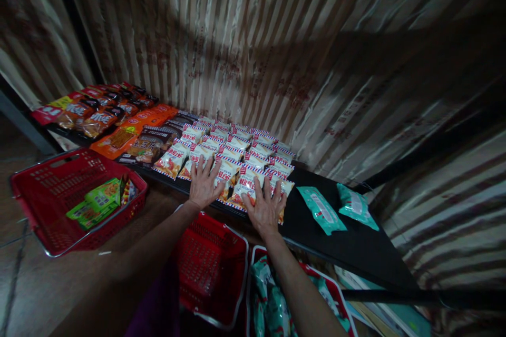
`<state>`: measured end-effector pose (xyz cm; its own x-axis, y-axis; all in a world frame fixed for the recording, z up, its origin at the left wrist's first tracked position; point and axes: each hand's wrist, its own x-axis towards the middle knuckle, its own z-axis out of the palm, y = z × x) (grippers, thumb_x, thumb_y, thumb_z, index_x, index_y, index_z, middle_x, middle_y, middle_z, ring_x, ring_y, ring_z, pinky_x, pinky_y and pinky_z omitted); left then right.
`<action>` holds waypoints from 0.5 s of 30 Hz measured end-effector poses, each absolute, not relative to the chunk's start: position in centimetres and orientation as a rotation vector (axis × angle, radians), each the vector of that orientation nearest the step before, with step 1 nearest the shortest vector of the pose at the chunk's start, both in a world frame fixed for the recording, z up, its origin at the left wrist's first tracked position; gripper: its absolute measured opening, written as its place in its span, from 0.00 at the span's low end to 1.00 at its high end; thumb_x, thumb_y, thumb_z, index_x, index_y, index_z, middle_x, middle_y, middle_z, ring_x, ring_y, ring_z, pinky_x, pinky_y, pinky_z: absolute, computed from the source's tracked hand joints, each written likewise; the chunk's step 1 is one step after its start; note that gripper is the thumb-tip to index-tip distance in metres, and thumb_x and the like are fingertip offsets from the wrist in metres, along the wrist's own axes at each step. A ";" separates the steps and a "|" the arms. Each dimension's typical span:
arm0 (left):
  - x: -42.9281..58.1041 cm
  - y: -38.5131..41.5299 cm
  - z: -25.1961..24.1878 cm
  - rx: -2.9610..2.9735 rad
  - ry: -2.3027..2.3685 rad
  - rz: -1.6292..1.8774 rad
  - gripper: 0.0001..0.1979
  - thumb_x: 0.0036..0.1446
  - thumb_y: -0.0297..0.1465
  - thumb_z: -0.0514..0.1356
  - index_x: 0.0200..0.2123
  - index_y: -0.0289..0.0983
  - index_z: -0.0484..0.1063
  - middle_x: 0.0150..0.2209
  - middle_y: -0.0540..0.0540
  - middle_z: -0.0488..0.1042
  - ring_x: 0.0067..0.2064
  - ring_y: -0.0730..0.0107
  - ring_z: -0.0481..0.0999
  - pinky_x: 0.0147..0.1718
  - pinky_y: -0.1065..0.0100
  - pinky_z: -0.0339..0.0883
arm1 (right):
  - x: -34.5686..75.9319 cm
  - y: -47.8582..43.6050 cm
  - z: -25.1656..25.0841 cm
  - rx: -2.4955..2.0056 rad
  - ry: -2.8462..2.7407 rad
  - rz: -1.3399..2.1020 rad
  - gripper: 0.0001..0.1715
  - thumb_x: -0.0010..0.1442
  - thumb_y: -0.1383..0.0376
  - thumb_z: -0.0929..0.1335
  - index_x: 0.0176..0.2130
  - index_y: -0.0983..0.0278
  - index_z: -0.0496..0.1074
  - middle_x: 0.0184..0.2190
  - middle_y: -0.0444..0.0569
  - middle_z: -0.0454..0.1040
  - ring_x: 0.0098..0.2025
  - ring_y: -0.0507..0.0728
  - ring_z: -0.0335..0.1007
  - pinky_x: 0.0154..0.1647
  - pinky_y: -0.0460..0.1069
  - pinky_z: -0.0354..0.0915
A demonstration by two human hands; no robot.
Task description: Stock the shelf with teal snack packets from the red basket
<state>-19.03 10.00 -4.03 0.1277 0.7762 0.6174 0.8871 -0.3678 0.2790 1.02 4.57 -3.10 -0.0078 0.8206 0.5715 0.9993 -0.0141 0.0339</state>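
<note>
My left hand (204, 185) lies flat with fingers spread on the front row of white-and-red snack packets (237, 150), which are laid out in rows on a black shelf (348, 245). My right hand (264, 209) rests beside it, also flat and spread, on the front-right packets of the same block. Neither hand grips anything. Two teal packets (321, 209) lie apart on the bare shelf to the right of my right hand.
Orange, dark and red snack packets (118, 139) fill the shelf's left part. A red basket (51, 195) with green packets stands at left. Another red basket (211, 266) and one holding teal packets (272, 300) sit below the shelf. A striped curtain hangs behind.
</note>
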 end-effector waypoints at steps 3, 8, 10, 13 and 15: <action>-19.1 10.2 -4.1 -2.235 -1.658 -1.064 0.31 0.57 0.42 0.52 0.63 0.41 0.54 0.64 0.43 0.56 0.68 0.49 0.40 0.62 0.45 0.36 | 1.0 4.6 -3.1 -1.906 -1.886 -0.619 0.34 0.61 0.48 0.59 0.61 0.58 0.58 0.64 0.52 0.54 0.67 0.71 0.34 0.60 0.69 0.39; -19.1 10.0 -4.0 -2.243 -1.648 -1.061 0.31 0.58 0.42 0.51 0.63 0.41 0.54 0.63 0.43 0.57 0.67 0.51 0.41 0.63 0.46 0.36 | 0.9 4.7 -3.0 -1.920 -1.886 -0.601 0.34 0.61 0.48 0.59 0.62 0.57 0.57 0.65 0.52 0.53 0.67 0.70 0.33 0.60 0.69 0.39; -19.2 9.9 -4.0 -2.245 -1.638 -1.068 0.31 0.58 0.42 0.51 0.63 0.41 0.52 0.64 0.43 0.56 0.68 0.52 0.41 0.63 0.46 0.36 | 0.9 4.6 -3.0 -1.918 -1.886 -0.602 0.34 0.61 0.49 0.59 0.62 0.57 0.57 0.65 0.52 0.53 0.67 0.70 0.33 0.60 0.69 0.39; -19.4 9.9 -4.1 -2.207 -1.641 -1.108 0.31 0.59 0.42 0.51 0.64 0.41 0.52 0.66 0.42 0.51 0.68 0.51 0.39 0.63 0.46 0.36 | 0.9 4.6 -3.0 -1.916 -1.880 -0.602 0.34 0.61 0.49 0.59 0.62 0.58 0.57 0.64 0.53 0.54 0.67 0.70 0.34 0.60 0.69 0.39; -19.7 10.1 -4.2 -2.124 -1.704 -1.176 0.30 0.59 0.41 0.51 0.63 0.40 0.53 0.67 0.41 0.47 0.68 0.50 0.37 0.62 0.44 0.37 | 0.9 4.6 -3.0 -1.915 -1.878 -0.601 0.34 0.61 0.49 0.59 0.62 0.58 0.57 0.64 0.53 0.54 0.67 0.70 0.34 0.60 0.68 0.39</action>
